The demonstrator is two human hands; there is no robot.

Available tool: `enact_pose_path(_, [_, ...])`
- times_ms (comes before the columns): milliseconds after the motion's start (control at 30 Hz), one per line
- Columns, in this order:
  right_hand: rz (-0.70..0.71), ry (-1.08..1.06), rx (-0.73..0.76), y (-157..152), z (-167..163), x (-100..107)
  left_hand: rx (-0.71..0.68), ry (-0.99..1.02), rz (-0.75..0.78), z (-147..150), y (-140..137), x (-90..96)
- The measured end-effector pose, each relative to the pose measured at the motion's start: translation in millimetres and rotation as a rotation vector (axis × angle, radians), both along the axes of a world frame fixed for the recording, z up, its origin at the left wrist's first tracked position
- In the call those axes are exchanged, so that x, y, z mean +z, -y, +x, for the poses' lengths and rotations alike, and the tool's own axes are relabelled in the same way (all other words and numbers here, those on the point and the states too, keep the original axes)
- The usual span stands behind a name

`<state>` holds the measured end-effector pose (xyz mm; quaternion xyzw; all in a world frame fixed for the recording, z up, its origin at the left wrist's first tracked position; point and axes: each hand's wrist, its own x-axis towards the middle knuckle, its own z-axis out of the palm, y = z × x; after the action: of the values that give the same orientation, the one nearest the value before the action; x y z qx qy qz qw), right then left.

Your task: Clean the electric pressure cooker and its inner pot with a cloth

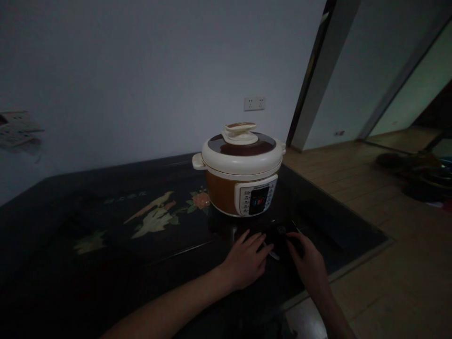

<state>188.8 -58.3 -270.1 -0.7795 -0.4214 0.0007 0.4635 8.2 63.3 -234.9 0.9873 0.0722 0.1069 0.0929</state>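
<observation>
The left hand (249, 259) lay slack and unclenched, fingers outstretched, at the 7 o'clock edge of a dark item (281, 230) on the counter (116, 278). At its 4 o'clock side, the right hand (308, 259) curled thumb and fingers against it; whether they gripped it could not be told in the gloom. The lidded cream-and-brown cooker (221, 188) stood at the item's 11 o'clock.

The cooker (221, 190) is cream and brown, the black table (197, 256) patterned with pale birds (153, 223) and a pink flower (201, 200).
</observation>
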Motion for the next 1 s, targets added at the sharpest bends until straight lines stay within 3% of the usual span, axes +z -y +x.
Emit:
enact_pose_path(233, [-0.036, 0.119, 0.080, -6, 5, -2, 0.056, -0.008, 0.013, -10, -7, 1.9])
enact_pose_path(400, [-0.038, 0.223, 0.006, -12, 6, -3, 0.069, -0.022, -0.036, -11, -8, -1.6])
enact_pose_path(500, [0.006, 0.283, -0.049, -9, 6, 6, 0.037, -0.018, -0.112, -14, -9, 2.4])
enact_pose_path(600, [0.139, 0.311, -0.019, -6, -6, 25, -0.007, 0.017, -0.238, -26, -10, 15.8])
enact_pose_path(700, [0.226, 0.219, 0.250, -10, -34, 53, 0.040, 0.106, -0.378, -49, -11, 32.3])
enact_pose_path(833, [0.141, 0.101, 0.828, -33, -84, 84, 0.111, 0.209, -0.506, -86, -11, 39.1])
enact_pose_path(900, [0.040, 0.060, 1.097, -48, -106, 92, 0.050, 0.196, -0.538, -104, -11, 27.4])
enact_pose_path(1000, [-0.034, 0.011, 1.439, -68, -132, 90, 0.007, 0.022, -0.577, -130, -11, -13.1])
